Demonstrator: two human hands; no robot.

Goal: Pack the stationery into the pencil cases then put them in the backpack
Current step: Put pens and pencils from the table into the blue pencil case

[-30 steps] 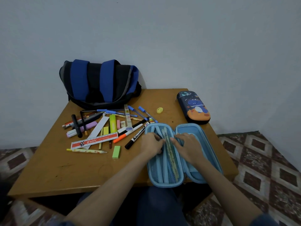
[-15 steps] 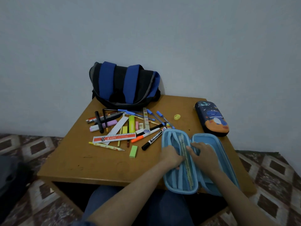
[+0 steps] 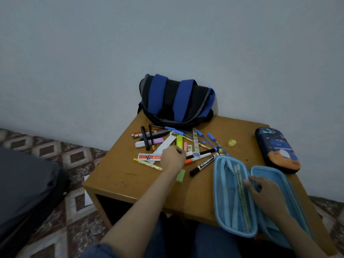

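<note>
A light blue pencil case (image 3: 221,198) lies open at the table's near right corner, with a pale ruler (image 3: 241,189) in its left half. My right hand (image 3: 265,191) rests on the case's middle divider with its fingers spread. My left hand (image 3: 172,159) is over the loose stationery pile (image 3: 167,142), fingers curled down by a red-and-white box (image 3: 149,156); whether it grips anything is hidden. A black marker (image 3: 203,164) and a green eraser (image 3: 181,175) lie between the hands. A blue-and-black backpack (image 3: 176,101) sits at the back. A closed dark blue pencil case (image 3: 277,149) lies at the far right.
The wooden table (image 3: 126,175) stands against a pale wall. A small yellow sharpener (image 3: 232,142) lies apart from the pile. A dark grey bulky object (image 3: 24,183) sits on the patterned floor (image 3: 74,159) to the left.
My left hand has left the open case and moved left onto the stationery pile. My right hand stays on the case. The view has swung left.
</note>
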